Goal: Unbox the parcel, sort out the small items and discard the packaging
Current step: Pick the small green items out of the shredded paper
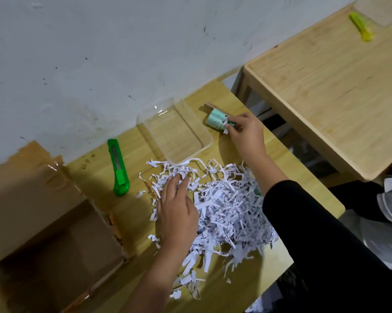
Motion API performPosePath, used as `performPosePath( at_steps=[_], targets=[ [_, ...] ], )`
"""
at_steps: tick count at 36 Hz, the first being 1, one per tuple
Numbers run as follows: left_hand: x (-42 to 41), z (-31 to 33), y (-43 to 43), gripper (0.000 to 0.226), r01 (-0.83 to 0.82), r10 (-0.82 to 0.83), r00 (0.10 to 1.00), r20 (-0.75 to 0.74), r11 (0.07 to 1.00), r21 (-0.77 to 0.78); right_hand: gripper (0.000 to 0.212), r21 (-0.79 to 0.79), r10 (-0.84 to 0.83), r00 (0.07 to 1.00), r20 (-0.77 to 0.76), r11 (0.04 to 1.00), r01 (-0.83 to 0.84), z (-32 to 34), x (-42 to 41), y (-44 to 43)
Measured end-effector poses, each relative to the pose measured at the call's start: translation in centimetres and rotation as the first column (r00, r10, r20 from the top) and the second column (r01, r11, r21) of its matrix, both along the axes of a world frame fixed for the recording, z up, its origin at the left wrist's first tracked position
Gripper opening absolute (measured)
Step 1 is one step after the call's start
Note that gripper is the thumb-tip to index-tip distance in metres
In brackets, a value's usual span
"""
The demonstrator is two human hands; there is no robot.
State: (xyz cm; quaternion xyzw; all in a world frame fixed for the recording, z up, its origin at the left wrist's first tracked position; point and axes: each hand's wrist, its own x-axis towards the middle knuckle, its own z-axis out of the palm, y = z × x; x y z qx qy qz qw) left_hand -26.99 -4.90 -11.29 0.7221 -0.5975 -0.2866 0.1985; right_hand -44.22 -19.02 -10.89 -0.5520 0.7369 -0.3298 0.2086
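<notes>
Sorting is under way: the cardboard box [55, 233] stands open and looks emptied at the left of the surface [95, 168], its shredded paper [224, 206] heaped beside it. The right hand [244, 134] closes its fingers [232, 126] on small green items [216, 120] just right of the clear tray [179, 132], which holds nothing. The left hand [179, 208] rests spread on the shreds. Judged remaining: finding further items and discarding packaging.

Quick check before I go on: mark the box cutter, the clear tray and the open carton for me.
box cutter [118, 167], head view, middle of its green body.
clear tray [207, 144], head view, near right corner of its rim.
open carton [61, 242], head view, bare inner floor.
</notes>
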Motion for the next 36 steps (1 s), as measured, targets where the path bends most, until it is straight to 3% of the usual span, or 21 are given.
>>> performPosePath(
  at_steps=[9, 16, 20, 29, 33, 36],
  targets=[
    [0.0, -0.2, 0.0, 0.045, 0.007, -0.007, 1.0, 0.002, 1.0, -0.008, 0.015, -0.03, 0.004, 0.999, -0.043, 1.0, -0.006, -0.3, 0.2, -0.6],
    [0.1, -0.2, 0.0, 0.045, 0.015, -0.015, 1.0, -0.006, 1.0, -0.003, 0.01, -0.057, -0.173, 0.944, 0.281, 0.979, 0.197, 0.7, 0.9, 0.6],
    [0.3, -0.4, 0.0, 0.044, 0.019, -0.02, 1.0, -0.017, 1.0, -0.001, 0.009, -0.122, -0.202, 0.906, 0.371, 0.957, 0.263, 2.3, 0.9, 2.4],
    [1.1, 0.3, 0.3, 0.036, 0.058, -0.093, 0.973, -0.209, 0.984, -0.167, 0.008, -0.102, -0.112, 0.981, 0.158, 0.986, 0.129, 3.0, -0.6, 12.7],
    [1.1, 0.4, 0.8, 0.033, 0.075, -0.118, 0.972, -0.205, 0.975, -0.209, 0.008, -0.264, -0.187, 0.966, 0.178, 0.937, 0.23, 3.4, -0.8, 17.0],
    [0.7, 0.3, 1.1, 0.028, 0.074, -0.106, 0.982, -0.156, 0.978, -0.196, 0.009, -0.226, -0.179, 0.977, 0.12, 0.953, 0.202, 2.7, -0.6, 18.9]
  ],
)
